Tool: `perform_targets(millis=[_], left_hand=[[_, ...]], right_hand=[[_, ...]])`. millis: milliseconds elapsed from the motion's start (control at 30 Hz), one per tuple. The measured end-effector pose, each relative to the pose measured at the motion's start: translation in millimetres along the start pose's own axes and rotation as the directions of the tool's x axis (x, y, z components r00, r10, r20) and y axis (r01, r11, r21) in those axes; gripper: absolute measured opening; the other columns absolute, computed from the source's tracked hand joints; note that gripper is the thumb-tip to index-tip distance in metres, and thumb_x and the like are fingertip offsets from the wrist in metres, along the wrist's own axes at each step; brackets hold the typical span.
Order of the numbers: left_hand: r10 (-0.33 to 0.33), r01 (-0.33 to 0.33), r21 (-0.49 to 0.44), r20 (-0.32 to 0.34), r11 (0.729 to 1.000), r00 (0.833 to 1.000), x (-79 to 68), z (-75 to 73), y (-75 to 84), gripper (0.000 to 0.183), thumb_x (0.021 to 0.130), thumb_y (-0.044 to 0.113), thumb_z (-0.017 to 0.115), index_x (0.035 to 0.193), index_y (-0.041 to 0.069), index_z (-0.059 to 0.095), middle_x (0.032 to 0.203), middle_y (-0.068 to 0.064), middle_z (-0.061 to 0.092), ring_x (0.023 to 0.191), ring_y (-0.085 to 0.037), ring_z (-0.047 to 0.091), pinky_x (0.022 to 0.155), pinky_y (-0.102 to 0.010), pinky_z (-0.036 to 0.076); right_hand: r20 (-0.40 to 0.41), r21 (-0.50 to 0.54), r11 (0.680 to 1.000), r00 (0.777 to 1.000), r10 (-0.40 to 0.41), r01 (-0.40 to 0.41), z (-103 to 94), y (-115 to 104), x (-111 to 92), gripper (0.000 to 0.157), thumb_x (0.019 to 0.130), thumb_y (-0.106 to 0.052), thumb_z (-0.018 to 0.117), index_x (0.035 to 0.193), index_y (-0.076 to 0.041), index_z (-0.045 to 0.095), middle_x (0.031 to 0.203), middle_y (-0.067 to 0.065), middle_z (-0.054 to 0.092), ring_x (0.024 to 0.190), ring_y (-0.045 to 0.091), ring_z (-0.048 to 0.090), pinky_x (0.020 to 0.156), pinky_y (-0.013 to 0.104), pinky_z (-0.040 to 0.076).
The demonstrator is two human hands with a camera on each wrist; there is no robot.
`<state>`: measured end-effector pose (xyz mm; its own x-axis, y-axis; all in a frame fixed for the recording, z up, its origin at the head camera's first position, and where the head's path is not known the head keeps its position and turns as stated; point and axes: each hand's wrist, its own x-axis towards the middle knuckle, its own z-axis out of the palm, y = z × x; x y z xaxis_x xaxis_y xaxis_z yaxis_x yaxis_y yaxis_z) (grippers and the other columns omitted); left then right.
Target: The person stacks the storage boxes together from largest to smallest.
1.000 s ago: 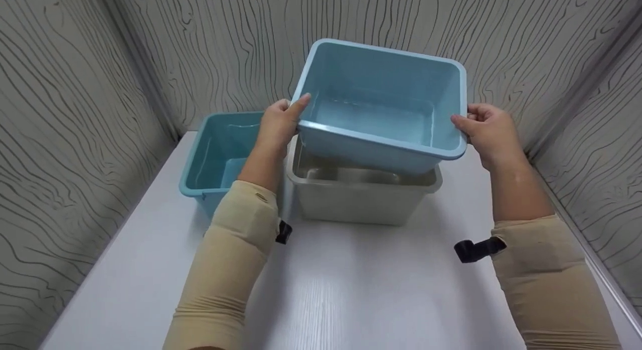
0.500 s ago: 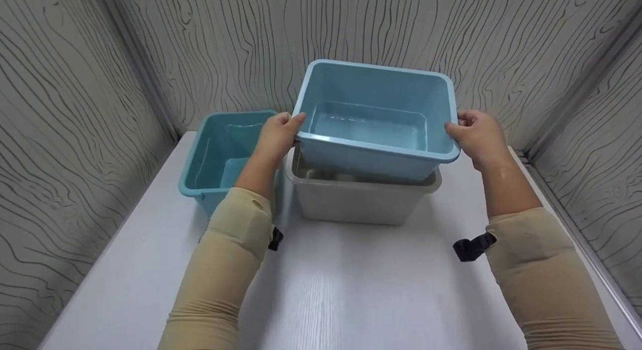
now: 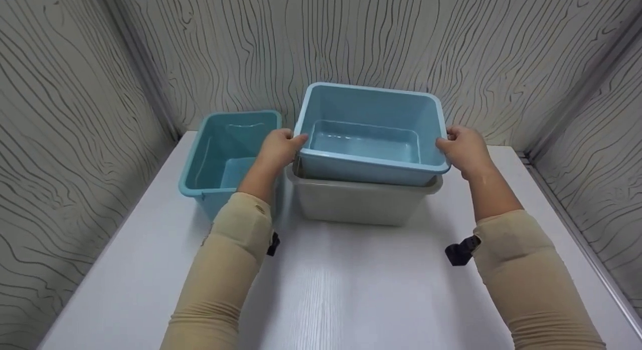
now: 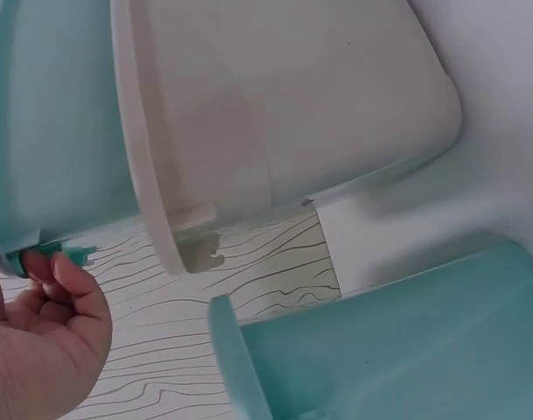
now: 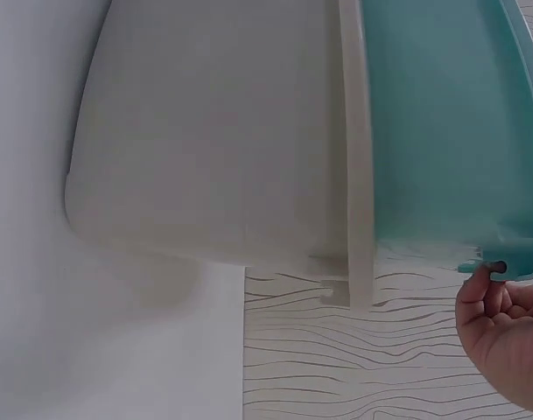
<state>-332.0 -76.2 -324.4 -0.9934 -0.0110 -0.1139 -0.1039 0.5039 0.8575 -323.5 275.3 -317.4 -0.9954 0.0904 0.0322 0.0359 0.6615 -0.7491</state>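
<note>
Light blue bin: it [image 3: 368,171] was held up by both ends over the grey bin, its lower part down inside that bin's mouth and its rim well above the other rim. Seen from the front, its rim sloped down toward the person's right. Whether its base touched anything inside, I could not tell.

Left hand: it [image 3: 278,148] pinched the bin's left end, thumb over the rim and fingers curled beneath, by a small tab under the edge.

Right hand: it [image 3: 466,148] pinched the opposite end the same way, thumb at the rim, a fingertip against the tab below.

Grey bin: this one [image 3: 356,204] stood upright on the white surface [image 3: 321,285], directly under the light blue bin, which covered most of its opening.

Teal bin: another [image 3: 228,157] stood upright just to the left of the grey bin, mouth upward, partly hidden behind the left hand and forearm.

Sleeves: tan cloth covered the left forearm [image 3: 215,280] and the right forearm [image 3: 526,270]; a small black piece [image 3: 460,252] stuck out at the right cuff, and another at the left.

Walls: pale panels [image 3: 251,44] with dark, wavy wood-grain lines rose behind the bins and along both sides.
</note>
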Motion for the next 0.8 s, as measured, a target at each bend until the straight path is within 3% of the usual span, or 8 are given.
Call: perform_targets(millis=[267, 500, 800], left_hand=[[-0.036, 0.033, 0.092, 0.024, 0.995, 0.999, 3.7, 2.9, -7.9, 0.026, 0.092, 0.036, 0.051, 0.081, 0.012, 0.048, 0.07, -0.001, 0.043, 0.061, -0.013, 0.042, 0.055, -0.026, 0.039], [-0.03, 0.023, 0.255, 0.026, 0.967, 0.999, 4.9, 6.9, -11.1, 0.033, 0.091, 0.035, 0.053, 0.105, 0.006, 0.058, 0.084, -0.004, 0.054, 0.078, -0.017, 0.052, 0.069, -0.031, 0.046], [-0.051, 0.034, 0.348, 0.04, 0.937, 0.998, 5.8, 12.3, -14.6, 0.038, 0.091, 0.036, 0.053, 0.11, 0.004, 0.058, 0.094, -0.007, 0.06, 0.084, -0.019, 0.055, 0.077, -0.036, 0.048]], right_hand=[[0.023, -0.065, 0.998, 1.0, 0.009, -0.008, 11.8, 8.7, 7.3, 0.044, 0.094, -0.022, 0.044, 0.13, 0.003, 0.043, 0.118, 0.023, 0.052, 0.107, 0.035, 0.054, 0.086, 0.047, 0.047], [0.02, -0.123, 0.992, 1.0, 0.024, -0.021, 16.6, 11.0, 9.6, 0.039, 0.093, -0.018, 0.045, 0.124, 0.005, 0.046, 0.116, 0.024, 0.052, 0.105, 0.036, 0.053, 0.086, 0.048, 0.046], [0.034, -0.181, 0.983, 0.999, 0.034, -0.028, 20.5, 15.7, 11.8, 0.043, 0.091, -0.02, 0.05, 0.123, 0.008, 0.045, 0.118, 0.027, 0.05, 0.109, 0.04, 0.05, 0.089, 0.05, 0.044]])
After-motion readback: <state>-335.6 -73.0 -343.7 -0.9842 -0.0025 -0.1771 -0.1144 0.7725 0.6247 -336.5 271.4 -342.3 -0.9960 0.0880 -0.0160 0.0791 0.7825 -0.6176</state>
